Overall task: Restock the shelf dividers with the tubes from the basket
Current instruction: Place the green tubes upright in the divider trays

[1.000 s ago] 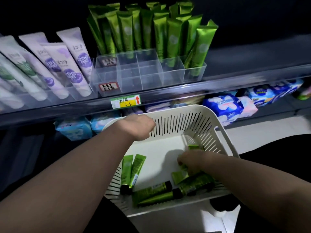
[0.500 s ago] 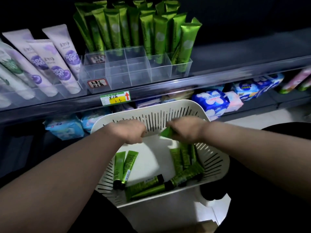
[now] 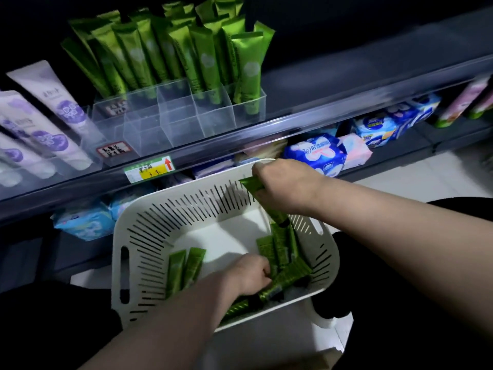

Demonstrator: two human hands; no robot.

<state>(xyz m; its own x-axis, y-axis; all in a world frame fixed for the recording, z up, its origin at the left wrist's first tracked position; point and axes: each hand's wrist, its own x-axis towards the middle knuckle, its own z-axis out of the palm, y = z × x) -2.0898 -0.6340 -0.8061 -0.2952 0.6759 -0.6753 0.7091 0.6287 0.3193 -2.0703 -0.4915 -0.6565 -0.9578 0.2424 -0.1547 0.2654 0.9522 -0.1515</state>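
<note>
A white slotted basket sits below the shelf with several green tubes lying in it. My right hand is shut on one green tube, held tilted over the basket's far right rim, cap end down. My left hand is down inside the basket, its fingers curled around a green tube in the pile at the near right. On the shelf above stands a clear divider box; its back cells hold upright green tubes, and its front cells are bare.
White-and-purple tubes lean in a row left of the divider. A yellow price label is on the shelf's front rail. Blue and white soft packs fill the lower shelf behind the basket. The shelf right of the divider is bare.
My left hand has left the basket's far rim and dropped into the tube pile. My right hand has lifted a green tube up out of the basket to the far rim.
</note>
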